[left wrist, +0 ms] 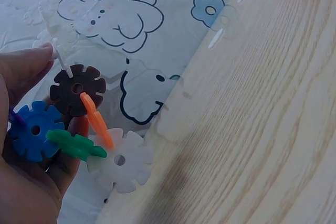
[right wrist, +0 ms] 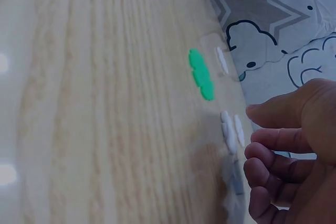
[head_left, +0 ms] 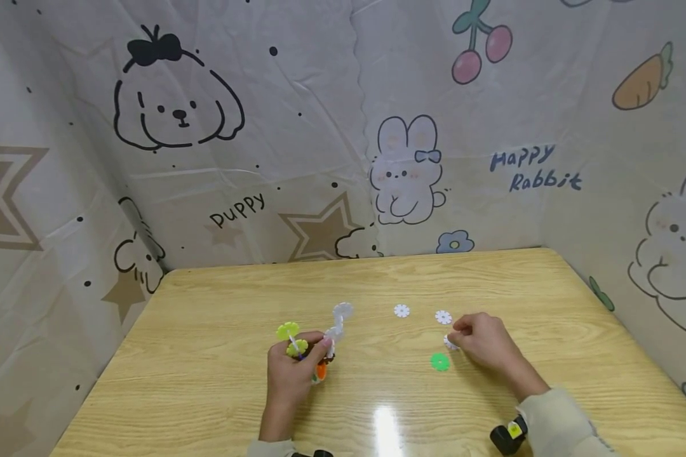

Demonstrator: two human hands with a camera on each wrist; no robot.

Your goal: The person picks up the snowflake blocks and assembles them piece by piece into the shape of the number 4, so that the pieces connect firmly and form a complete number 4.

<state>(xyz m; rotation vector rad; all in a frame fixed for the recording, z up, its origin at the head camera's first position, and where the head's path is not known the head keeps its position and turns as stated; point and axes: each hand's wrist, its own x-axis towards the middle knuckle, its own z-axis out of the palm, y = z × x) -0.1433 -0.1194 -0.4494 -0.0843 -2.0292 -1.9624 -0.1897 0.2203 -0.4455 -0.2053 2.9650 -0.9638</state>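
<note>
A rounded black device [head_left: 504, 440] with a yellow patch [head_left: 514, 430] sits just beside the pale cream fabric right sleeve [head_left: 563, 425]. Well left of that sleeve, a pale fabric left cuff [head_left: 270, 449] adjoins a black piece [head_left: 322, 454].

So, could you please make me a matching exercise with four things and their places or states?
1. left hand
2. right hand
3. loose green disc
4. orange disc

A. partly hides a loose white disc in the head view
B. slots into the brown disc
C. holds the joined discs
D. lies on the table

Pairs: 1-C, 2-A, 3-D, 4-B
</note>
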